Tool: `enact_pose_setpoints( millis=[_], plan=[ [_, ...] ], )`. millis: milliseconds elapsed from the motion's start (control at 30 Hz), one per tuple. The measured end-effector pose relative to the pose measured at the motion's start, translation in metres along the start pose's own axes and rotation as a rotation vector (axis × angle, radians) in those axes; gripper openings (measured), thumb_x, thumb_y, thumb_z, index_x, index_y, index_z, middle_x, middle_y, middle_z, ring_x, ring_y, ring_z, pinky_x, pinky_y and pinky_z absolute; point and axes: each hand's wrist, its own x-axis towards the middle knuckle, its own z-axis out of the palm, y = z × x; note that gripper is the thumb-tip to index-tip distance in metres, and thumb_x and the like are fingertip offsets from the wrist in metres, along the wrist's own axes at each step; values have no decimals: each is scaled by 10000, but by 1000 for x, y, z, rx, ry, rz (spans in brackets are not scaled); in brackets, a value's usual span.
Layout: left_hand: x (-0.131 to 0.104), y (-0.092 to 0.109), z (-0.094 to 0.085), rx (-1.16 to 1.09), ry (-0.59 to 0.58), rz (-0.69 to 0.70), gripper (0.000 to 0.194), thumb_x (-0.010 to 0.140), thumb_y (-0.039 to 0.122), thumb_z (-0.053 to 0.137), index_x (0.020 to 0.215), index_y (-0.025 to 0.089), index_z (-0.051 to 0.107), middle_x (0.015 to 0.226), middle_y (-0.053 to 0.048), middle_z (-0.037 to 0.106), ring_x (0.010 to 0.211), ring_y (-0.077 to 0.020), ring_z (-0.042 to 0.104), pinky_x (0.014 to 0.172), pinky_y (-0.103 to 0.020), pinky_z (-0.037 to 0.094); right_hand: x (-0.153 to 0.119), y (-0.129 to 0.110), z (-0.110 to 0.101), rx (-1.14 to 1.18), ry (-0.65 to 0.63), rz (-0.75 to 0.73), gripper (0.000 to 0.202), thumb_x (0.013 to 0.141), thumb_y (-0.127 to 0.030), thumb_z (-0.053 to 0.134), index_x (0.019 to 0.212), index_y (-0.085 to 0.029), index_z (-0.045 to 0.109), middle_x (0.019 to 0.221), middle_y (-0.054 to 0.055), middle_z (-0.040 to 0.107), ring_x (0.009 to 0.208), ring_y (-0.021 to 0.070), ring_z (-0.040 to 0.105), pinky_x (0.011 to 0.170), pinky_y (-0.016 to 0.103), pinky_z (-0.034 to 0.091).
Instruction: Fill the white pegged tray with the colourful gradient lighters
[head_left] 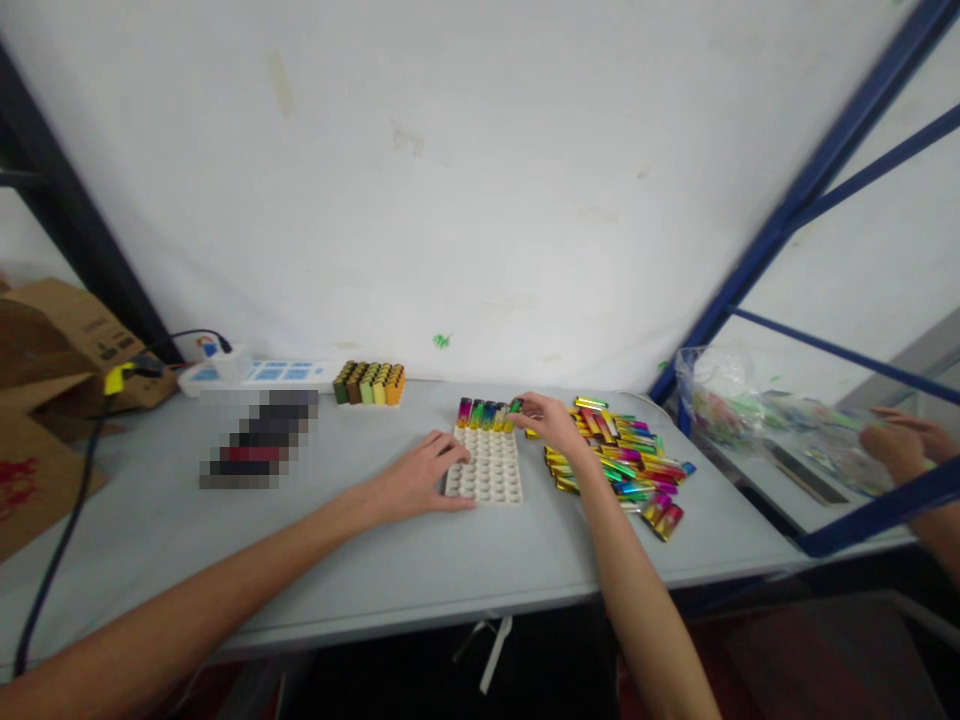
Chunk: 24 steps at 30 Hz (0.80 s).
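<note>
A white tray [486, 470] with rows of round holes lies on the table in front of me. Along its back row stand several shiny lighters [477, 414] in pink, green, blue and gold. My left hand [420, 475] rests at the tray's left edge, fingers and thumb spread and touching it. At the back right corner of the tray, my right hand [547, 420] pinches a green lighter [516, 406], partly hidden by the fingers. Right of the tray spreads a loose pile of metallic lighters [622, 465], some of it behind my right forearm.
A block of upright lighters [369, 384] stands at the back, beside a white power strip [292, 372]. Cardboard boxes [52, 400] and a black cable [71, 540] are at left. Beyond the blue frame [750, 270], a co-worker's hands [900, 440] are near plastic bags [727, 395].
</note>
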Motion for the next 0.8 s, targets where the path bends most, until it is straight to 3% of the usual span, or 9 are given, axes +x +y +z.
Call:
enact_pose_setpoints(
  millis=[200,500,800],
  plan=[
    [0,1,0,7,-14,-7,504,820,558,778,1161,224,615,1169,-86,600,1147,-290,535,1037,-445,465,-3,-3,-2,-55,-40,-3,255,860,-413,699,1009,-208,671,939,59,766,887,222,728,745,308,565],
    [0,0,1,17,-28,-10,512,823,545,782,1177,216,610,1182,-88,591,1164,-292,529,1048,-442,456,-3,-7,-3,-102,-104,-34,239,884,-428,683,880,-193,640,855,50,762,818,223,733,695,286,549],
    [1,1,0,24,-26,-4,506,823,538,785,1174,220,607,1172,-82,591,1146,-288,528,1034,-439,461,-4,-11,-3,-162,-76,-69,197,896,-328,679,1040,-194,701,999,89,772,933,240,740,772,307,575]
  ],
)
